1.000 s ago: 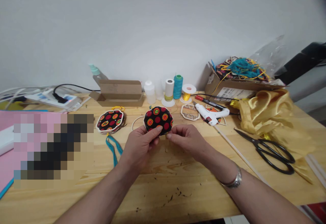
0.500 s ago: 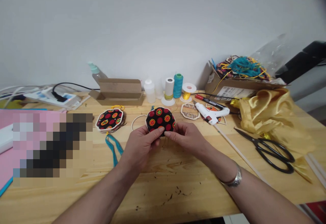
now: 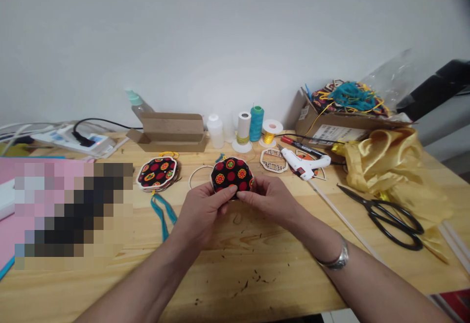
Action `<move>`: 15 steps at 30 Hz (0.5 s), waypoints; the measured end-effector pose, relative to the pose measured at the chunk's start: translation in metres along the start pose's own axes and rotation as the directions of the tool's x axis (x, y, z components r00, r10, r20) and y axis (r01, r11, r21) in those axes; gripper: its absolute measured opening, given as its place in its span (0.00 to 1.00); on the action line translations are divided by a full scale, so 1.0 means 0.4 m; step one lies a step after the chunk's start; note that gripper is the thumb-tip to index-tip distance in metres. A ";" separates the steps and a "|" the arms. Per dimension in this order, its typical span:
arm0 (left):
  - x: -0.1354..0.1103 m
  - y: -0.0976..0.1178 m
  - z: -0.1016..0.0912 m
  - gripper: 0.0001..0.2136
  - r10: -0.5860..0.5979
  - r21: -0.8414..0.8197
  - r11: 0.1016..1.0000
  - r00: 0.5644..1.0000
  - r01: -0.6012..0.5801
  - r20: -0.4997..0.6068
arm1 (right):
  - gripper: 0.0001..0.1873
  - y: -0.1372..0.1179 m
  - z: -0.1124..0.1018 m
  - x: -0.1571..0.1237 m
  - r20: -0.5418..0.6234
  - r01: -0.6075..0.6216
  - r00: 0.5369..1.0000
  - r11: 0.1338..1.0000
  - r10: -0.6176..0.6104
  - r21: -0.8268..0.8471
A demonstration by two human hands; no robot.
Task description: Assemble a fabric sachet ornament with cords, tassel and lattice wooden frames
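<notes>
Both my hands hold one fabric-covered piece [image 3: 232, 173], black with red and yellow dots, just above the wooden table [image 3: 235, 264]. My left hand [image 3: 205, 210] pinches its lower left edge with thumb and fingers. My right hand [image 3: 270, 198] grips its lower right edge, thumb on the front. A stack of similar dotted pieces [image 3: 157, 173] lies to the left, with a teal cord [image 3: 163, 213] trailing below it. A thin ring [image 3: 198, 173] lies behind the held piece.
A white glue gun [image 3: 303, 163] and a wooden cutout [image 3: 273, 160] lie to the right. Black scissors [image 3: 392, 218] sit by yellow satin cloth [image 3: 389, 164]. Thread spools [image 3: 256, 123], small bottles, a cardboard tray [image 3: 171, 132] and a box of scraps [image 3: 341, 112] line the back. A power strip [image 3: 73, 139] is at the left.
My hands have closed in on the dotted piece and lifted it slightly away from me; the right hand now grips its edge instead of pinching below it.
</notes>
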State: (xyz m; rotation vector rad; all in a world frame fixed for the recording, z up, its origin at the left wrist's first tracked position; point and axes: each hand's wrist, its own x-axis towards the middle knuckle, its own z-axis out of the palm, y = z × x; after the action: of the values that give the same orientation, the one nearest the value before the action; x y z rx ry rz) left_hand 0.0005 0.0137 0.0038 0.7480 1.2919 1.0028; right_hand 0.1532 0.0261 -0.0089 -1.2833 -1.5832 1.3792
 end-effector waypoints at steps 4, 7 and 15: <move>0.005 -0.004 -0.003 0.10 0.008 0.011 1.000 1.000 -0.008 0.013 | 0.21 -0.015 -0.017 0.004 0.006 -0.063 0.998 0.992 0.063 0.110; 0.008 -0.006 -0.004 0.10 0.004 0.024 1.000 1.000 -0.005 0.019 | 0.22 -0.024 -0.032 0.009 -0.032 -0.091 0.994 0.973 0.100 0.214; 0.003 -0.005 -0.002 0.11 0.010 0.077 0.997 0.991 -0.020 0.132 | 0.14 -0.006 -0.027 0.017 0.051 -0.089 0.996 0.931 0.076 0.354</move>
State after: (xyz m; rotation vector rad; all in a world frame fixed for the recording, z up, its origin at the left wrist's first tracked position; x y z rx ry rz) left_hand 0.0000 0.0138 0.0013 0.8705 1.2176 0.9039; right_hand 0.1605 0.0360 -0.0050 -1.1177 -1.2371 1.6615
